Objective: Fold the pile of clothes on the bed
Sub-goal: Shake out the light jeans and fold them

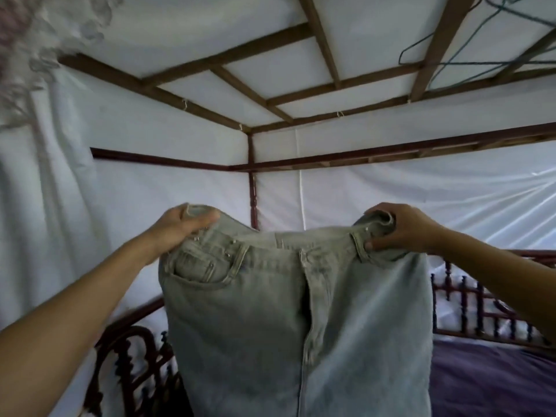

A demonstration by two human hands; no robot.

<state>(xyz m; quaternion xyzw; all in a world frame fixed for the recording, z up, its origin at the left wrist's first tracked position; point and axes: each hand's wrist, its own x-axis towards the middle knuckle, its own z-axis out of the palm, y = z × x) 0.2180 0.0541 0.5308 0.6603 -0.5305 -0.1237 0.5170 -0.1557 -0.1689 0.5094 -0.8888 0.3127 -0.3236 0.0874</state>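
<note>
A pair of faded light-blue denim jeans [298, 311] hangs above the purple-sheeted bed [493, 380], front towards the person, with the legs dropping out of view. The left hand [183, 227] and right hand [400, 230] are spread well apart, each clamped on one end of the waistband. This looks like the holding-out step. Next, I judge, the waistband ends should meet, leg on leg, before lowering onto the bed.

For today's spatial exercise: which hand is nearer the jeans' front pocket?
Left. The left hand grips the waistband just above the pocket; the right hand grips the waistband's other end, beyond the fly.
</note>
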